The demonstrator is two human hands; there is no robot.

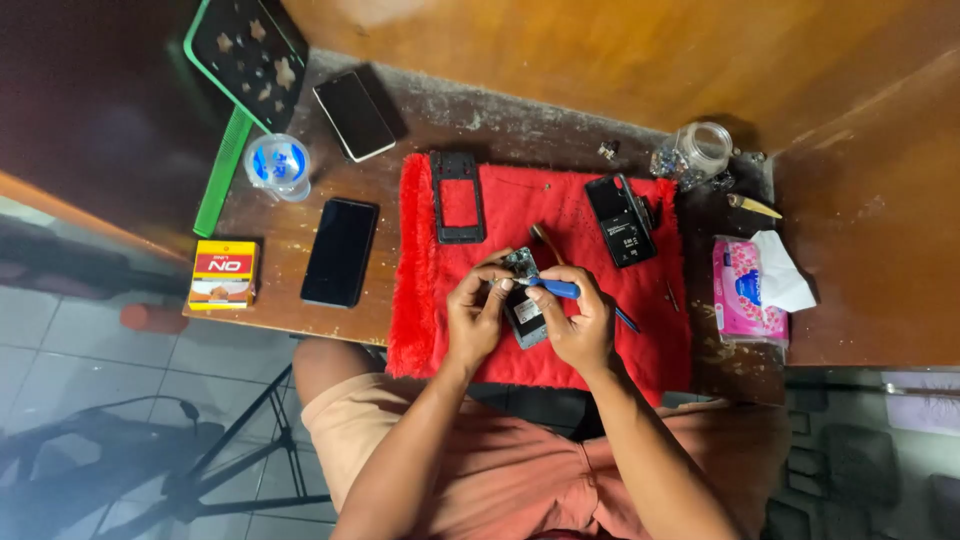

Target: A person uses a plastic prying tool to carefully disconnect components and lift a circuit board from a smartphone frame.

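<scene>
- Left hand (478,318): closed on the opened phone (523,300), fingers along its left edge and top, holding it just above the red cloth (520,205).
- Right hand (580,325): closed on a blue-handled screwdriver (553,288); the tip points left onto the phone's upper part.
- Phone: small, flat and stiff, its inner board bare. Judged light but fragile; best held by the side edges, as the left hand does, with fingers off the exposed parts. Whether screws lie loose cannot be told.
- Cloth: soft and furry, spread on the table (280,235); it should stop small parts rolling.
- On the cloth, farther out: a black frame (457,196) at the left, a black phone body (622,220) at the right, a brush (545,242) between them.
- Left of the cloth: a dark phone (340,252), a yellow-and-red box (224,273), a plastic cup (277,166).
- Right: a pink tissue pack (745,292).
- Far edge: a glass jar (695,152) on its side, a second phone (353,115), a green tray (245,55).
</scene>
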